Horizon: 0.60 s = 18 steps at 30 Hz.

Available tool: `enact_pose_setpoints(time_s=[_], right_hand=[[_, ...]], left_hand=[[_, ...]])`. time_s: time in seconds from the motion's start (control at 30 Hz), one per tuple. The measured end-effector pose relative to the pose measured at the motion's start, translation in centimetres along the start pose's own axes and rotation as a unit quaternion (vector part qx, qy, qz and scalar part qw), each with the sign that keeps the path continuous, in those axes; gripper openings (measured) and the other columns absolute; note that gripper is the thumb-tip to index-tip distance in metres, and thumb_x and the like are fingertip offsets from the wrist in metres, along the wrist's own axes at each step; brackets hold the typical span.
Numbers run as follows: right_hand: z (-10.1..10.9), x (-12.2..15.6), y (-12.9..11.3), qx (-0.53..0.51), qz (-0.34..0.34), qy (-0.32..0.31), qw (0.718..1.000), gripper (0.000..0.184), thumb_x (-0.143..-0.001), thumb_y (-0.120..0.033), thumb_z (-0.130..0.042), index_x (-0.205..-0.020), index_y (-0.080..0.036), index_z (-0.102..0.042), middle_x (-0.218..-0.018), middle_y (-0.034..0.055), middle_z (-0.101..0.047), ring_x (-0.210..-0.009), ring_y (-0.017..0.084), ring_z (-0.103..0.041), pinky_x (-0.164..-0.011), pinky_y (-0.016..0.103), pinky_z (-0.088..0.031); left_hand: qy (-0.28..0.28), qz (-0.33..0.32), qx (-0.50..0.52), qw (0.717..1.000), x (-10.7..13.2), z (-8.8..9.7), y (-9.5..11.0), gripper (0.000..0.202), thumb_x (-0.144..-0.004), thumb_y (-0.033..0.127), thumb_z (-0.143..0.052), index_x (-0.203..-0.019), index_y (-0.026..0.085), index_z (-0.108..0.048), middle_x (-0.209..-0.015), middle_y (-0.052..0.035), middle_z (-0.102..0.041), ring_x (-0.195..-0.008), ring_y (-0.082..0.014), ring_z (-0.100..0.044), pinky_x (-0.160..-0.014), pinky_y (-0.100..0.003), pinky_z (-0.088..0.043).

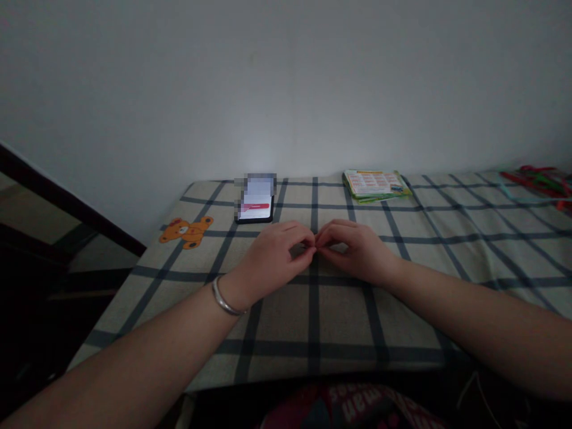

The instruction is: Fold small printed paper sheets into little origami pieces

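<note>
My left hand point(281, 253), with a silver bangle point(223, 297) on its wrist, is held over the checked tablecloth point(286, 322). Its thumb and fingertips are pinched together. Opposite it, my right hand point(355, 250) makes the same pinch. The fingertips of both hands meet at the middle of the view. Whatever lies between them, if anything, is too small or hidden to make out. Just beyond my left hand lies a phone point(255, 202) with a lit, partly blurred screen.
A flat bear picture point(185, 232) lies at the table's left. Green printed packets point(375, 185) are stacked by the wall, right of centre. Red and green items point(538, 182) sit at the far right. A pale wall point(286, 89) rises behind the table.
</note>
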State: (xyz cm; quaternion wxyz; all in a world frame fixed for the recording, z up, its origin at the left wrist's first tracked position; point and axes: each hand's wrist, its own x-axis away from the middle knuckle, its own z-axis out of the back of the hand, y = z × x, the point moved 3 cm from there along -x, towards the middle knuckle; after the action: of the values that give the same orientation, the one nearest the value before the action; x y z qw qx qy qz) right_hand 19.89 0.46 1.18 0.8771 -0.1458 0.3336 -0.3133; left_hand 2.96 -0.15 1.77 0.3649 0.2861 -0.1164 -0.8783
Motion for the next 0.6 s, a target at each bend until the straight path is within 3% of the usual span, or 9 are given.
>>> enact_pose_setpoints(time_s=[0.17, 0.6], right_hand=[[-0.2, 0.0, -0.2, -0.007, 0.014, -0.003, 1.000, 0.007, -0.082, -0.012, -0.058, -0.080, -0.018, -0.060, -0.085, 0.0042, -0.066, -0.079, 0.015, -0.061, -0.070, 0.028, -0.049], [0.3, 0.1, 0.1, -0.026, 0.036, 0.026, 0.999, 0.009, -0.083, -0.012, -0.058, -0.081, -0.020, -0.060, -0.093, 0.0050, -0.067, -0.086, 0.016, -0.063, -0.077, 0.031, -0.052]], left_hand=[[0.001, -0.014, -0.001, 1.000, 0.0, 0.0, 0.0, 0.007, -0.082, 0.012, -0.057, -0.083, 0.018, -0.056, -0.086, 0.0006, -0.059, -0.085, -0.0145, -0.055, -0.076, -0.028, -0.042], [0.038, 0.052, 0.058, 0.996, -0.1, -0.1, -1.1, 0.008, -0.078, 0.013, -0.053, -0.083, 0.019, -0.055, -0.086, 0.0007, -0.059, -0.084, -0.0155, -0.055, -0.076, -0.030, -0.044]])
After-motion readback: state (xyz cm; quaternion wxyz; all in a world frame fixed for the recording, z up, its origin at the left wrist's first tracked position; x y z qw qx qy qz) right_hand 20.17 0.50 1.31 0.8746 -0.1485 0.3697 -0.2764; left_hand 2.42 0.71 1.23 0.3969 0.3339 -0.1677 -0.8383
